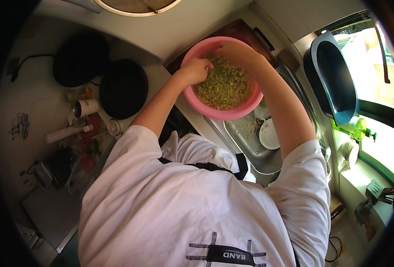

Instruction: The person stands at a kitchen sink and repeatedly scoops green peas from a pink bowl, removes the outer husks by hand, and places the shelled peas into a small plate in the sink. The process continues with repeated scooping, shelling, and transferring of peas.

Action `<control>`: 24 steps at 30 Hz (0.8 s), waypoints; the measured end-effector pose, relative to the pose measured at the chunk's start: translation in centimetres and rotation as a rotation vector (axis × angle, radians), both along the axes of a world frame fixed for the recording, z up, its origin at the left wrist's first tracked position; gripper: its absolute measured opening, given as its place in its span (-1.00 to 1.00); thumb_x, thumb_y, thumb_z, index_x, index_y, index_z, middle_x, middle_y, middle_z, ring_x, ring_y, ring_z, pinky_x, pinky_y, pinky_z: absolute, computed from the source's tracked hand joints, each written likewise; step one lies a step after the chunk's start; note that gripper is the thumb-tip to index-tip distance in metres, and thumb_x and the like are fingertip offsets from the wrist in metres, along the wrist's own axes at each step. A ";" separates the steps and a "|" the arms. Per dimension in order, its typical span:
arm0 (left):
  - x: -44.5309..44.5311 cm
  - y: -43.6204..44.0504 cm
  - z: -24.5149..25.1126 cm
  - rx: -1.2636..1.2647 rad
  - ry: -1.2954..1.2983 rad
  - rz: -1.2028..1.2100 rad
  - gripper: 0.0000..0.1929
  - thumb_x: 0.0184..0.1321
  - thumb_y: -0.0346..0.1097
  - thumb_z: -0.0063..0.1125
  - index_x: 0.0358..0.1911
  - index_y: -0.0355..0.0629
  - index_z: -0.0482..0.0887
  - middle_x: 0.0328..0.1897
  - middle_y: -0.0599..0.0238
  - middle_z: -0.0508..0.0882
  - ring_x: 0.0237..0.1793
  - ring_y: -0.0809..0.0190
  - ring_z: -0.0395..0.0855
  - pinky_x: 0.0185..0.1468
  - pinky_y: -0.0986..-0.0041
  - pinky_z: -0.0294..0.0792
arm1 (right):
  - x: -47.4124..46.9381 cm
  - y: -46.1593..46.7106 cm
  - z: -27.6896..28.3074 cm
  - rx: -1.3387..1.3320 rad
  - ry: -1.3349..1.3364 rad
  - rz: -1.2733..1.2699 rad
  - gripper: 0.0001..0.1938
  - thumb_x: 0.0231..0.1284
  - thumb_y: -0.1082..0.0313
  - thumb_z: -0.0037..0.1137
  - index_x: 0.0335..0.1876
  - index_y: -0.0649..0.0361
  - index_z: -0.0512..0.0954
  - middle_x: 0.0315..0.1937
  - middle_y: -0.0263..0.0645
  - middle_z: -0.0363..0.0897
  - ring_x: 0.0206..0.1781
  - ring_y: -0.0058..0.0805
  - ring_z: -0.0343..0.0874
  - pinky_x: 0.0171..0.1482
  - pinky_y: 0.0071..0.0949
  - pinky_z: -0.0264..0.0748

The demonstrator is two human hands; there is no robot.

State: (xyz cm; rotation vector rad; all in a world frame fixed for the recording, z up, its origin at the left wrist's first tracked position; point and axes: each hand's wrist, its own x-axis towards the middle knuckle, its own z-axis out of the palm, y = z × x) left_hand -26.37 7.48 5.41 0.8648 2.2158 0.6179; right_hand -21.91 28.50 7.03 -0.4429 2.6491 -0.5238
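Note:
A pink plastic basin (224, 115) sits across a dark reddish-brown board and the near corner of the counter beside the sink. In it, cloudy water holds a mass of small green and pale pieces that look like bean sprouts (222, 88). Over the basin's left side reaches my left hand (197, 71), its fingers curled at the edge of the sprouts. My right hand (234, 54) dips inside the far wall of the basin, fingers partly hidden. Whether either hand grips any sprouts cannot be told.
A metal sink (267, 160) holds a white plate (269, 134) and food scraps. The board (240, 28) extends behind the basin. Two round black pans (123, 89) occupy the left counter. A colander (334, 76) and a green pump bottle (358, 128) stand by the window.

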 end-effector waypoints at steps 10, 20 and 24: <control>0.4 1.0 -2.2 -0.016 0.021 -0.122 -0.69 0.45 -0.26 -0.05 0.15 0.03 0.70 -0.18 0.05 0.75 -0.28 0.09 0.74 -0.16 0.28 0.56 | 2.1 1.3 -1.0 -0.046 -0.253 -0.139 -0.45 0.06 0.71 -0.09 0.13 -0.03 0.66 0.13 -0.10 0.61 0.22 -0.13 0.58 0.18 -0.18 0.51; 3.7 2.0 1.4 -0.270 -0.367 0.056 -0.60 0.48 -0.03 -0.04 0.28 0.10 0.61 0.20 0.24 0.67 0.02 0.19 0.70 -0.09 0.23 0.66 | 6.0 1.0 -0.2 -0.142 -0.434 -0.243 -0.43 0.06 0.68 -0.17 0.15 -0.01 0.66 0.13 -0.12 0.66 0.22 -0.17 0.61 0.22 -0.28 0.52; 4.3 2.0 0.6 -0.274 -0.526 0.094 -0.58 0.50 -0.01 -0.06 0.32 0.07 0.57 0.32 0.35 0.59 0.28 0.21 0.55 0.00 0.15 0.65 | 7.8 0.6 0.2 -0.252 -0.446 -0.246 -0.43 0.06 0.68 -0.20 0.15 0.03 0.66 0.10 -0.12 0.68 0.16 -0.21 0.64 0.14 -0.30 0.58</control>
